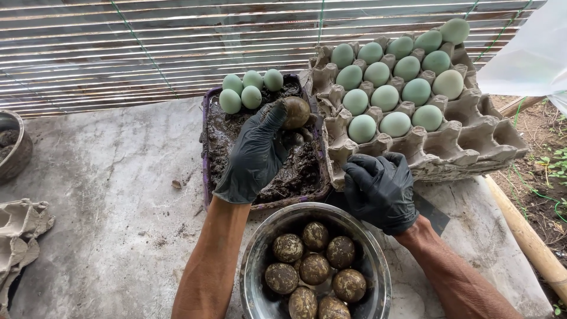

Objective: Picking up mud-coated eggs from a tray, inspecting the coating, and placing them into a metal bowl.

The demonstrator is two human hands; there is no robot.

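My left hand [254, 155], in a black glove, holds a mud-coated egg [295, 112] over a purple tray of dark mud [206, 139]. Several clean pale-green eggs [251, 88] lie at the tray's far end. My right hand [381, 189], also in a black glove, rests with fingers curled at the near edge of a grey pulp egg carton [472, 136] and holds nothing I can see. The carton carries several pale-green eggs [387, 97]. Just below my hands stands a metal bowl [253, 266] with several mud-coated eggs [313, 269] inside.
Everything sits on a grey concrete slab [118, 195]. Torn pulp carton pieces [20, 230] lie at the left edge, a metal pot [15, 145] behind them. A bamboo pole [528, 236] runs along the right side over soil. A slatted bamboo blind [147, 47] hangs behind.
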